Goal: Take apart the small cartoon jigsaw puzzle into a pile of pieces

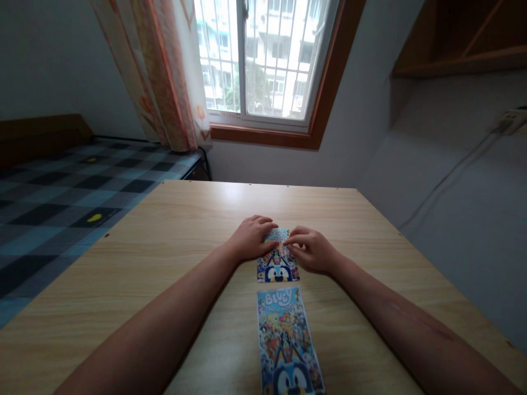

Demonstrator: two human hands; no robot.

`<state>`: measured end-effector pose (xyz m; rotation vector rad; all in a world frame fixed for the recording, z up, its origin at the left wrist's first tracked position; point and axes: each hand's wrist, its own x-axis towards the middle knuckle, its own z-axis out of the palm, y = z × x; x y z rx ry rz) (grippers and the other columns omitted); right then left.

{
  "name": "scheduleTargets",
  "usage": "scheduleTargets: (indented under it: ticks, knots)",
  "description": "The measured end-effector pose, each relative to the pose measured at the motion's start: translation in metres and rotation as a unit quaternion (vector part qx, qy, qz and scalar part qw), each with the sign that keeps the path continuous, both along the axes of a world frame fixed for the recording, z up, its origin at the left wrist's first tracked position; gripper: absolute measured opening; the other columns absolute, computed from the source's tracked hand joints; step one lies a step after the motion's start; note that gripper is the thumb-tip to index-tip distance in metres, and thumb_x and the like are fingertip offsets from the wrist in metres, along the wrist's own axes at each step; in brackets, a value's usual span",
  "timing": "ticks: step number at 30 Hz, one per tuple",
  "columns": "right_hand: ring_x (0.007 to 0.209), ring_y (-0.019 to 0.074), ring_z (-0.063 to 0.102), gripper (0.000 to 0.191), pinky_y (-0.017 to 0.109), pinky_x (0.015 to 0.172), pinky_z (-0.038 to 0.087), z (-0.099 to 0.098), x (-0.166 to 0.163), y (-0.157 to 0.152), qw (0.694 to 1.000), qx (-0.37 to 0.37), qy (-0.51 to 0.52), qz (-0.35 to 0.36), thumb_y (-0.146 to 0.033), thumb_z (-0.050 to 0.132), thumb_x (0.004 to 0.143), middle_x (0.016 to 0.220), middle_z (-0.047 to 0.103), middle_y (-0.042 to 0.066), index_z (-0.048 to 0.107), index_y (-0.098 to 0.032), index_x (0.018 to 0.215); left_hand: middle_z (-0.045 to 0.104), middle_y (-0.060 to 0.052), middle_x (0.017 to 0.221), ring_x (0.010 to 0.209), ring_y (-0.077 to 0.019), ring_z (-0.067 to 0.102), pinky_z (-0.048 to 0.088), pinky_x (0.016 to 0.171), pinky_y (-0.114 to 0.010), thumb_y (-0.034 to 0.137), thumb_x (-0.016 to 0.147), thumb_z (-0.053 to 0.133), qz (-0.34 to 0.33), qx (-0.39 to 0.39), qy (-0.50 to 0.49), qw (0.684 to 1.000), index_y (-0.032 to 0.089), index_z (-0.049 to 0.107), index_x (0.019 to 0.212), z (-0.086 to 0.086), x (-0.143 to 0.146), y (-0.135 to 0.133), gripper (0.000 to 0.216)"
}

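Note:
A small colourful puzzle picture [278, 263] with a blue cartoon dog lies flat on the wooden table [173, 241]. My left hand [251, 237] rests on its upper left edge, fingers flat and together. My right hand [312, 249] is at its upper right edge, fingertips pinched at the top of the picture; what they pinch is too small to make out. A larger card [288, 340] printed with the same cartoon picture lies nearer to me, just below the small one, untouched.
A bed with a checked blue cover [61, 192] stands to the left of the table. A window [263, 60] with a curtain [164, 71] is behind. A grey wall with a cable [453, 175] runs along the table's right side.

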<state>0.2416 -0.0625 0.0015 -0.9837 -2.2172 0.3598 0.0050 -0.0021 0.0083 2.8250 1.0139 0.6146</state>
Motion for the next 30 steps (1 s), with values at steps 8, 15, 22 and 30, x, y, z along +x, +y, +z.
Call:
scheduleTargets:
  ticks: [8,15,22,30]
  knots:
    - [0.074,0.0154,0.058,0.023,0.029,0.068,0.047,-0.015,0.019,0.026,0.963,0.019,0.146,-0.228,-0.018,0.052,0.087,0.090,0.068,0.005,0.074,-0.018,0.096,0.039,-0.014,0.156,0.146,-0.0284,0.031,0.022,0.121,-0.045,0.055,0.097,0.040,0.061,-0.025,0.071,0.995,0.015,0.043,0.147,-0.003,0.021,-0.015,0.064]
    - [0.105,0.0230,0.059,0.028,0.040,0.098,0.046,-0.024,0.022,0.035,0.959,0.037,0.101,-0.264,-0.019,0.054,0.083,0.106,0.067,0.008,0.075,-0.020,0.101,0.024,-0.015,0.162,0.151,-0.0294,0.018,0.015,0.122,-0.048,0.054,0.099,0.029,0.073,-0.087,0.148,0.982,0.012,0.031,0.155,-0.010,0.038,-0.031,0.070]
    - [0.114,0.0245,0.055,0.033,0.042,0.107,0.041,-0.028,0.018,0.039,0.960,0.034,0.039,-0.276,-0.018,0.054,0.085,0.118,0.064,0.010,0.072,-0.019,0.113,0.025,-0.013,0.162,0.151,-0.0278,0.019,0.015,0.122,-0.049,0.052,0.098,0.030,0.078,-0.083,0.151,0.982,0.013,0.032,0.154,-0.010,0.038,-0.031,0.068]
    - [0.109,0.0233,0.057,0.026,0.041,0.101,0.043,-0.018,0.008,0.029,0.975,0.063,0.016,-0.210,-0.024,0.055,0.091,0.112,0.068,0.010,0.068,-0.018,0.112,0.051,-0.015,0.147,0.140,-0.0259,0.042,0.030,0.118,-0.048,0.041,0.099,0.032,0.178,-0.080,-0.140,0.971,0.012,0.055,0.138,-0.017,0.024,0.004,0.054]
